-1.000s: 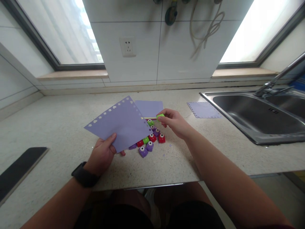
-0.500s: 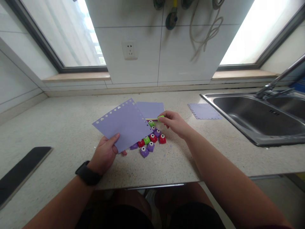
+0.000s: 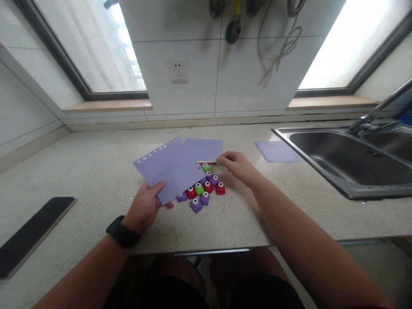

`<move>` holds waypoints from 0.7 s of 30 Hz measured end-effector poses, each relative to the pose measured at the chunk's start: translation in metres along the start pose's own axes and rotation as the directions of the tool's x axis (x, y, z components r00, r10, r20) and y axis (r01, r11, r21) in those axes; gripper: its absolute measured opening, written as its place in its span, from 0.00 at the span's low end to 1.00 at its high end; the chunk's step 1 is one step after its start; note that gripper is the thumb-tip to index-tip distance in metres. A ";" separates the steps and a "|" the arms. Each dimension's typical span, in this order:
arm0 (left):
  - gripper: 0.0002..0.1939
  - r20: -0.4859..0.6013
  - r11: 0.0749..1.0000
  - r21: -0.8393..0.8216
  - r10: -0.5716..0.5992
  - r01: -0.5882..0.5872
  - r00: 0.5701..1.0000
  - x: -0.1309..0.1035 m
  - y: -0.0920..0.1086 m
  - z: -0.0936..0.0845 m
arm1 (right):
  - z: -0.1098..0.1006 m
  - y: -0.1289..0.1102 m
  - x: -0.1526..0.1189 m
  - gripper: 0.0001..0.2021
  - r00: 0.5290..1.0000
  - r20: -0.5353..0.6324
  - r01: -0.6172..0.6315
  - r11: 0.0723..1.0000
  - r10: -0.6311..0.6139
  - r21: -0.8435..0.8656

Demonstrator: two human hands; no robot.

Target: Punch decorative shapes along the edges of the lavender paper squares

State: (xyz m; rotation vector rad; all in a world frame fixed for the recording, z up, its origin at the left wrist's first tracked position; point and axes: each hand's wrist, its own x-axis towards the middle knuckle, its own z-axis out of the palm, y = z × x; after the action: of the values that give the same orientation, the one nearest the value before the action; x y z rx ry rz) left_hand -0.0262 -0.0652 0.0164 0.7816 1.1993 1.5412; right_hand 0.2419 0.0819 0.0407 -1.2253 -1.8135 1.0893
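My left hand (image 3: pixel 149 201) grips a purple sheet of paper (image 3: pixel 169 169) at its lower left corner, thumb on top. Small shapes are punched along the sheet's upper left edge, and a few more near its right corner. Between the thumb and fingers of my right hand (image 3: pixel 236 165) is a green craft punch (image 3: pixel 220 160), mostly covered by the fingers. Below lie several small punches, among them a red punch (image 3: pixel 220 188), a purple punch (image 3: pixel 196 205) and a green punch (image 3: pixel 199 188). The held sheet hides part of this group.
A stack of purple paper (image 3: pixel 206 148) lies behind the punches. Another purple sheet with punched edges (image 3: pixel 278 152) rests beside the steel sink (image 3: pixel 317 150) on the right. A dark flat tablet-like object (image 3: pixel 34 234) lies at left. A wall socket (image 3: pixel 177 71) is above the counter.
The held paper has turned slightly and shifted a little right, uncovering more of the punches. My right hand keeps its hold on the green punch. The whole view has shifted slightly.
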 end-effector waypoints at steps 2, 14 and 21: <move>0.18 0.006 1.000 -0.003 -0.001 0.001 1.000 0.000 0.000 0.000 | -0.001 0.001 0.001 0.17 1.000 0.006 0.005 0.999 -0.005 -0.046; 0.21 0.025 0.999 0.016 0.029 -0.030 0.999 -0.003 0.002 0.001 | -0.004 0.002 -0.001 0.14 0.998 0.052 -0.022 0.959 0.038 -0.284; 0.25 0.054 0.999 0.007 0.043 -0.044 0.998 -0.001 0.000 -0.001 | -0.008 -0.004 -0.004 0.15 0.989 0.133 0.005 0.863 0.071 -0.505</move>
State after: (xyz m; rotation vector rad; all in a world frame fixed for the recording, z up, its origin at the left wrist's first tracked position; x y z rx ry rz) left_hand -0.0265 -0.0658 0.0159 0.8543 1.1565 1.5419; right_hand 0.2488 0.0797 0.0473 -1.5065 -2.2941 0.7532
